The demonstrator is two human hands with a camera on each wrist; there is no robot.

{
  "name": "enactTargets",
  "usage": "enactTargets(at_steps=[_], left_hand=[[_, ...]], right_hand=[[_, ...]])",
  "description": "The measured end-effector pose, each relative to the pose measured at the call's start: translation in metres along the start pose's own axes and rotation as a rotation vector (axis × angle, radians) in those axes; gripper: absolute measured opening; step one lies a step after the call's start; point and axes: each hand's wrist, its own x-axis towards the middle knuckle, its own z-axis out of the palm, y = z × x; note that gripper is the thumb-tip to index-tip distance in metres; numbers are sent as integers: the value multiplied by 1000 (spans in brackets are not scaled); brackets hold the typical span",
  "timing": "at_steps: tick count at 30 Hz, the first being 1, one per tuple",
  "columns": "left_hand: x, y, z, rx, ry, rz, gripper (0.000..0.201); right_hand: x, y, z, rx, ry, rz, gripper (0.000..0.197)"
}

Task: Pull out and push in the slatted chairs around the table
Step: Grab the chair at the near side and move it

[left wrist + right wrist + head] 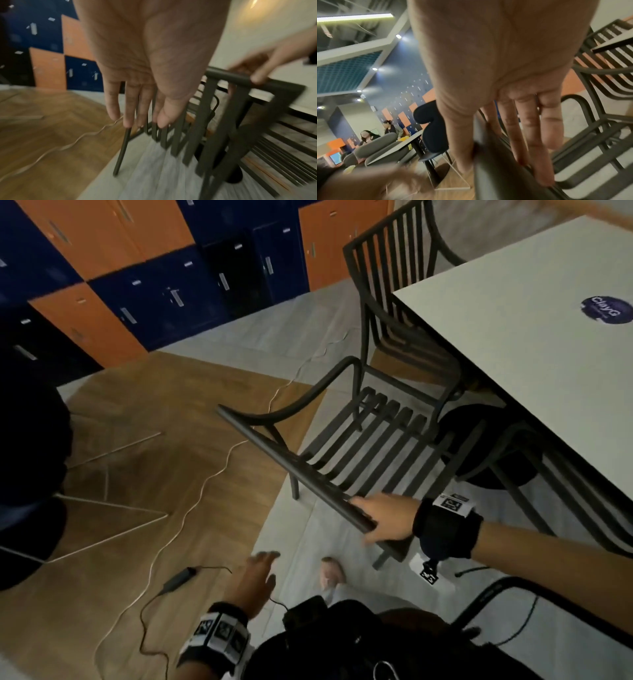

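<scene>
chair (359, 446) faces table (534, 337), right hand (385, 520) gripping top rail (294, 467).

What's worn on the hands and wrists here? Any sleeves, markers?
Both hands are bare, no gloves, forearms unsleeved. The left hand has a black wristband ringed with white square-marker tags. The right hand has a bulkier black wrist cuff with white marker tags on top and underneath.

A shared lounge or canteen of an office or campus is indicated. One wall is filled by blue and orange lockers (144, 268). White tables (534, 337) are ringed by slatted chairs (359, 440). Seated people (368, 136) are seen at a farther table, under recessed ceiling lights (374, 69).
</scene>
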Motion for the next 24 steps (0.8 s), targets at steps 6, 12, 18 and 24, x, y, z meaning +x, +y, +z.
enactTargets(at_steps=[6, 12, 18, 24], left_hand=[[79, -16, -150, 138, 357, 192, 73], [175, -49, -198, 487, 174, 493, 54], [234, -66, -209, 599, 48, 830, 45], [256, -79, -231, 723, -155, 989, 53]], right_hand=[[31, -8, 16, 48, 30, 134, 69], [35, -22, 47, 315, 301, 325, 61], [39, -44, 50, 260, 440, 545, 67], [56, -81, 57, 307, 452, 743, 69]])
